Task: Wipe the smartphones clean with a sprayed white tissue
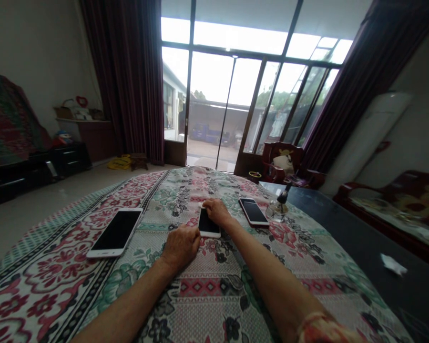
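A white-framed smartphone [209, 227] with a dark screen lies flat in the middle of the patterned tablecloth, between my hands. My left hand [181, 244] is closed, its curled fingers against the phone's left edge near the lower corner. My right hand [217, 210] reaches over the phone's top end, fingers bent and gripping around the upper edge. It covers part of the screen. A larger white smartphone [116, 232] lies to the left of my left hand, screen dark. To the right of my right hand rests another smartphone [253, 211] with a reddish edge and a dark screen.
The round table has a floral tablecloth [214, 286]. A small glass vessel with a dark top [281, 204] stands near its right side. A dark table [357, 247] adjoins at the right, bearing a crumpled white tissue [393, 265]. Wooden chairs [284, 159] and glass doors are beyond.
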